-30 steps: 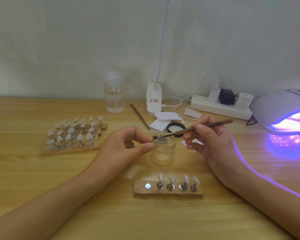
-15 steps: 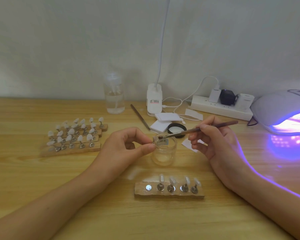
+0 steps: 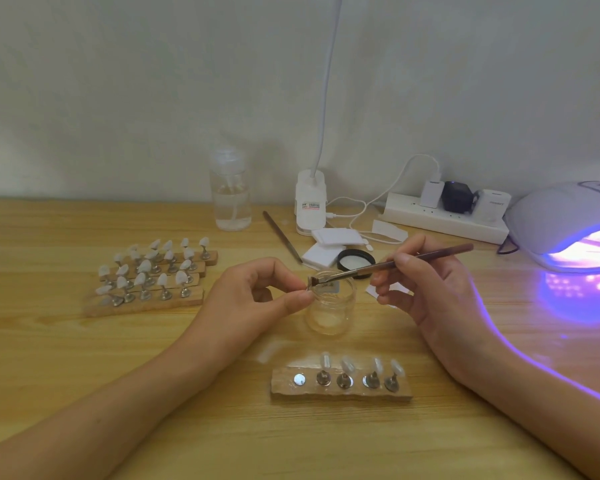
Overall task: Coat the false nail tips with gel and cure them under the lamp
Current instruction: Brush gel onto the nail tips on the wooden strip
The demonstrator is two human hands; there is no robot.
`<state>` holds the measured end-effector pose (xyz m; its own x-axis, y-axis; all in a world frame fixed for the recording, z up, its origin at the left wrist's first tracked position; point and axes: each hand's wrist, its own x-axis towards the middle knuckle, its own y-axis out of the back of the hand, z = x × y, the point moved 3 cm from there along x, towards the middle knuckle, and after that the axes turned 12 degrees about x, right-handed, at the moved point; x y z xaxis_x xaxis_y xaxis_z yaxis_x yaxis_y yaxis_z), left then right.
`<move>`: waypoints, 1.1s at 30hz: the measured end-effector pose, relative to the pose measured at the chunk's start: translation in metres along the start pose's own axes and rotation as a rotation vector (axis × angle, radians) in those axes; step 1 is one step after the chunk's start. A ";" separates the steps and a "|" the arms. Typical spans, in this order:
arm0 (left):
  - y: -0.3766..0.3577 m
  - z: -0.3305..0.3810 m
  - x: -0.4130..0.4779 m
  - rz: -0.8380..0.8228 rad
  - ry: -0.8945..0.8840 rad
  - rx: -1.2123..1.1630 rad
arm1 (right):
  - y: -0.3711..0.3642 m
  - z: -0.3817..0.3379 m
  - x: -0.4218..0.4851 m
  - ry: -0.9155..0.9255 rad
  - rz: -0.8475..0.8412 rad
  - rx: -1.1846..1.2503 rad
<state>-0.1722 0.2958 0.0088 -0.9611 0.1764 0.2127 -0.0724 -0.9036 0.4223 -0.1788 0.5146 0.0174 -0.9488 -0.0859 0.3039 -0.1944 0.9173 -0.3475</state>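
A pale wall [image 3: 118, 81] stood behind the wooden table [image 3: 49, 358]. Near the back edge a clear pump bottle [image 3: 230, 195] (partly filled with clear liquid) stood upright, and to its right was a white desk lamp base [image 3: 310, 202], its thin neck [image 3: 328, 81] rising out of view. A white power strip [image 3: 444, 220] carried three plugs, with a white cable [image 3: 381, 199] looping from it. White pads [image 3: 336, 236] lay beside a thin dark tool [image 3: 282, 235].

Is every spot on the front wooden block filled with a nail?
No, the front wooden block holds only four nail tips, and its leftmost metal disc is bare.
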 end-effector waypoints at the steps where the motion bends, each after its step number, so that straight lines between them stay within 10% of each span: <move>1: 0.000 0.000 0.000 0.000 -0.002 0.000 | 0.002 0.001 0.000 -0.001 0.022 -0.017; 33: 0.001 0.000 0.000 0.016 -0.010 0.018 | 0.002 -0.001 -0.002 -0.003 0.069 -0.035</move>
<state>-0.1725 0.2951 0.0094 -0.9594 0.1658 0.2282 -0.0520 -0.8991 0.4347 -0.1770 0.5170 0.0173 -0.9605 -0.0228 0.2772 -0.1191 0.9343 -0.3360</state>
